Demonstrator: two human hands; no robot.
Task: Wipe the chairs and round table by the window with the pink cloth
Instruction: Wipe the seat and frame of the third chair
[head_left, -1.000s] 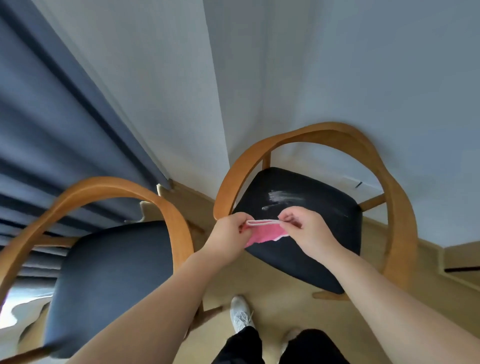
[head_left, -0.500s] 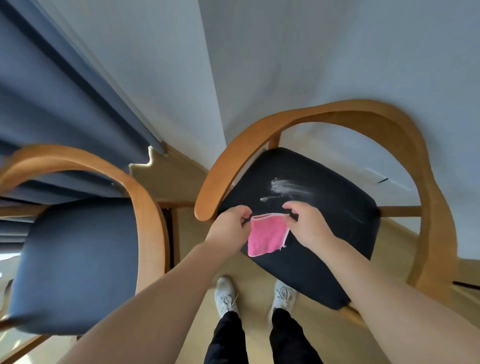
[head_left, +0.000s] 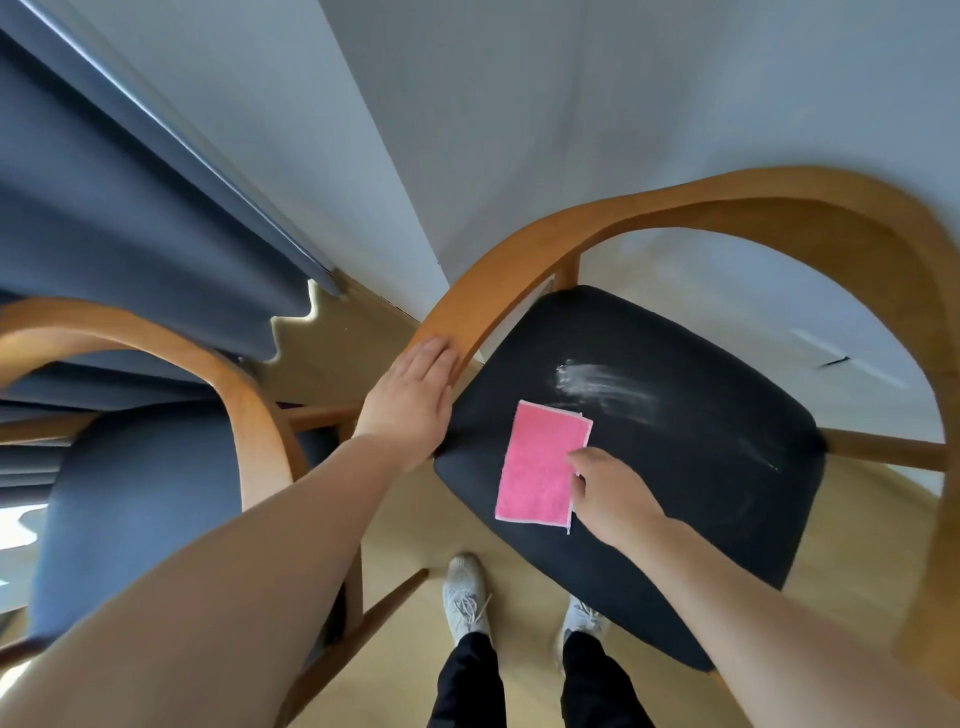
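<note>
The pink cloth (head_left: 540, 467) lay near-left on the seat (head_left: 685, 499), pinched at its right edge by the right hand (head_left: 613, 499), left hand (head_left: 410, 410) flat on the armrest (head_left: 470, 312); so slight a hold risked bunching it before the white smear (head_left: 602, 387).

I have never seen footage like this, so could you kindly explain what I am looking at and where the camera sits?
There is no machine here: a person wears one wide-angle camera on the head, looking down at their arms. The left hand rests flat on the wooden armrest of a chair. The pink cloth lies spread on that chair's black seat, and the right hand holds its right edge. A white smear marks the seat beyond the cloth. A second chair stands to the left, before a blue curtain.
</note>
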